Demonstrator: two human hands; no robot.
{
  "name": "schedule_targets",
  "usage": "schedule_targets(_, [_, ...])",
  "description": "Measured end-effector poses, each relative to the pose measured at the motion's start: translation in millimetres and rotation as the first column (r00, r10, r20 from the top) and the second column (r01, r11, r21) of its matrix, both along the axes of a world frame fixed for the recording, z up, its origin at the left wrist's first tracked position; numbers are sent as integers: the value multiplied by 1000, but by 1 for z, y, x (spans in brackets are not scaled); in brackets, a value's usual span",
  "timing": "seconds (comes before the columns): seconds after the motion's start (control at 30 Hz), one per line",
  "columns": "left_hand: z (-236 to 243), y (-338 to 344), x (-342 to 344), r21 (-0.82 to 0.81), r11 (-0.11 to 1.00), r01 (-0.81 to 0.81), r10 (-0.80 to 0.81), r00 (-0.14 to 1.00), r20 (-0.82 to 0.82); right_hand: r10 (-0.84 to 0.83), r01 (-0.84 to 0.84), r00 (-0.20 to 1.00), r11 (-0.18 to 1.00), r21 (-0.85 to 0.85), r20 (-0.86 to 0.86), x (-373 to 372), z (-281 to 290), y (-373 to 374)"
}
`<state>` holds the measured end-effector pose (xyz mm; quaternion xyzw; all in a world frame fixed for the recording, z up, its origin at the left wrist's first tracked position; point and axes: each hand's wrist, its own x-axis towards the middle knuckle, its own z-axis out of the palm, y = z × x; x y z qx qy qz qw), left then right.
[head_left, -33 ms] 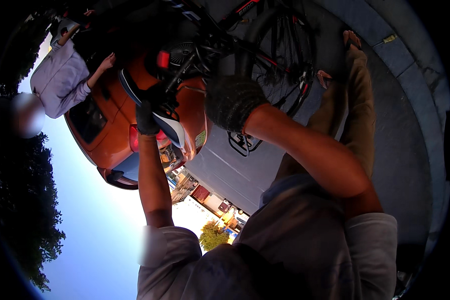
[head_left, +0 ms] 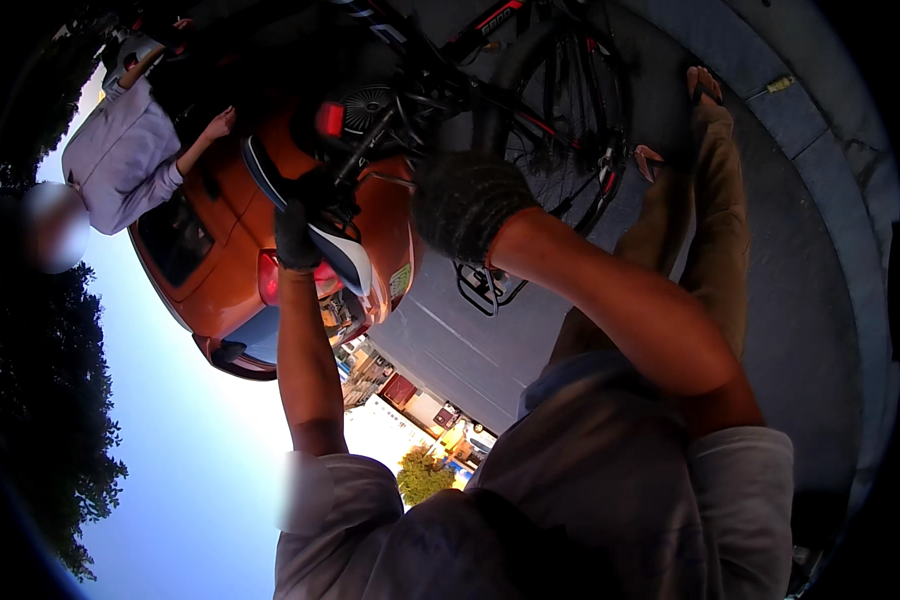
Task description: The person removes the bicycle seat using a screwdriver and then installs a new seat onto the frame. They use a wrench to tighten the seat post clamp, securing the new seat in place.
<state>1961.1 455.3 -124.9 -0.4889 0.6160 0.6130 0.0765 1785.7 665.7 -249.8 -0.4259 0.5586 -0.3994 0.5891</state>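
A: Hands?
B: Gloved left hand (head_left: 294, 238), grip closed on the saddle (head_left: 344, 256). Gloved right hand (head_left: 470, 205) at the bicycle (head_left: 515, 103); grip hidden, can't tell.
A: Bicycle where?
B: On the road (head_left: 425, 345), near the kerb (head_left: 792, 112) edge.
A: Changed?
B: Nothing visible since last frame; saddle hold continues.

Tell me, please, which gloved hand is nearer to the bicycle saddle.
Left. The left hand is right at the saddle, by its middle; the right hand is off to the saddle's right, apart from it.
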Motion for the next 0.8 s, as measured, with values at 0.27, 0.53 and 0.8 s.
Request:
schedule_targets(0.27, [6, -7, 8, 20, 1000, -10, 10, 1000, 16, 119, -324, 845, 889, -323, -522, -44, -1, -41])
schedule_targets(0.53, [5, -3, 2, -117, 983, -142, 146, 989, 33, 164, -490, 678, 827, -275, -717, -60, 32, -60])
schedule_targets(0.8, [-2, 2, -8, -101, 991, -88, 85, 996, -36, 85, -202, 824, 968, -151, -560, -44, 30, -39])
